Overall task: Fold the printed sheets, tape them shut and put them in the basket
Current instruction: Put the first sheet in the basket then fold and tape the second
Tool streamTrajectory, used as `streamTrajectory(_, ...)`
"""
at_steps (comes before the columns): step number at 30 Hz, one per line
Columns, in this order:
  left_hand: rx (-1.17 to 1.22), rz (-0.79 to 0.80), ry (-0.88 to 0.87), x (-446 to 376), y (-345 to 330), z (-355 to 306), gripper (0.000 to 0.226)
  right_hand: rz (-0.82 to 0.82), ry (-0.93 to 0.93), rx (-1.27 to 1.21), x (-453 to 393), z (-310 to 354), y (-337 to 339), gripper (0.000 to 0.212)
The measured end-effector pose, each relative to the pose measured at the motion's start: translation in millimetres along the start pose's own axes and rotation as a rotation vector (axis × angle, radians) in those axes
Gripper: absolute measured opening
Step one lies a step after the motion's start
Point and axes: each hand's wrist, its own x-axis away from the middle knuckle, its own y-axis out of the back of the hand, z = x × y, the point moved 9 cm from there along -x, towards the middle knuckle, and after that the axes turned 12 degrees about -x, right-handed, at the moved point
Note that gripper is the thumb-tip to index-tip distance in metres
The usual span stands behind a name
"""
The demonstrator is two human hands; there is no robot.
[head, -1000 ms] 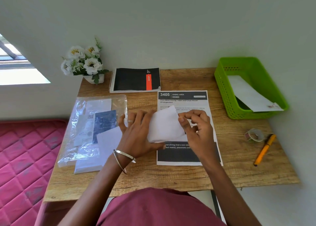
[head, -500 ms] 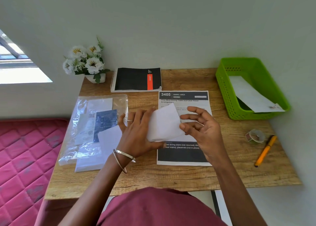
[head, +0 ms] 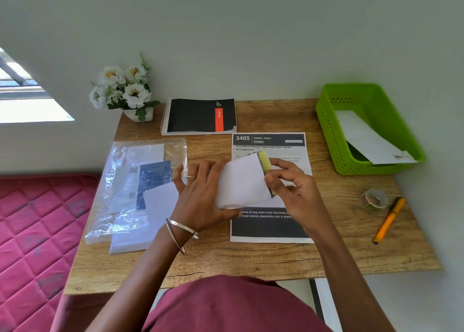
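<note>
A folded white sheet (head: 242, 183) is held above the desk's middle. My left hand (head: 200, 193) grips its left side, fingers behind it and thumb at its lower edge. My right hand (head: 291, 183) pinches its right edge, where printed yellow and dark parts show. Under both hands a flat printed sheet (head: 270, 227) headed 3405 lies on the wooden desk (head: 251, 259). The green basket (head: 326, 121) stands at the back right with a folded sheet (head: 366, 138) inside. A tape roll (head: 374, 198) lies at the right.
An orange pen (head: 388, 220) lies beside the tape. A clear plastic sleeve with papers (head: 140, 181) covers the desk's left. A black notebook (head: 200, 116) and a pot of white flowers (head: 125, 90) stand at the back. A pink mattress (head: 32, 231) borders the left.
My right hand let go of the folded sheet and opened, then came back and now pinches its right edge. The sheet has turned a little, showing a yellow printed part.
</note>
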Motion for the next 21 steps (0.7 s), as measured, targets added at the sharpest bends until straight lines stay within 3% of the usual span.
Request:
streamTrajectory(2,-0.009,-0.01,-0.017,-0.9,0.6,-3.6,0.102,0.044,-0.062,-0.014,0.2,-3.6,-7.4,0.039)
streamTrajectory(8,-0.026,-0.005,-0.041,-1.4,-2.2,-9.7,0.103,0.187,-0.114,-0.107,2.4,-0.8,-30.3,0.053)
streamTrajectory(11,-0.051,-0.001,-0.036,-1.3,-3.9,-7.0,0.106,0.196,-0.151,-0.028,1.5,-8.3,-23.7,0.048)
streamTrajectory(14,-0.082,0.032,-0.027,-1.4,-6.5,-4.1,0.112,0.039,-0.123,-0.151,2.0,-2.5,-9.2,0.022)
streamTrajectory(17,-0.128,0.045,-0.039,0.1,-7.1,-5.0,0.117,-0.146,-0.15,-0.397,7.2,-4.8,4.9,0.023)
streamTrajectory(21,-0.163,0.042,-0.066,1.6,-9.3,-7.4,0.117,-0.197,-0.236,-0.544,12.2,-16.8,5.9,0.019)
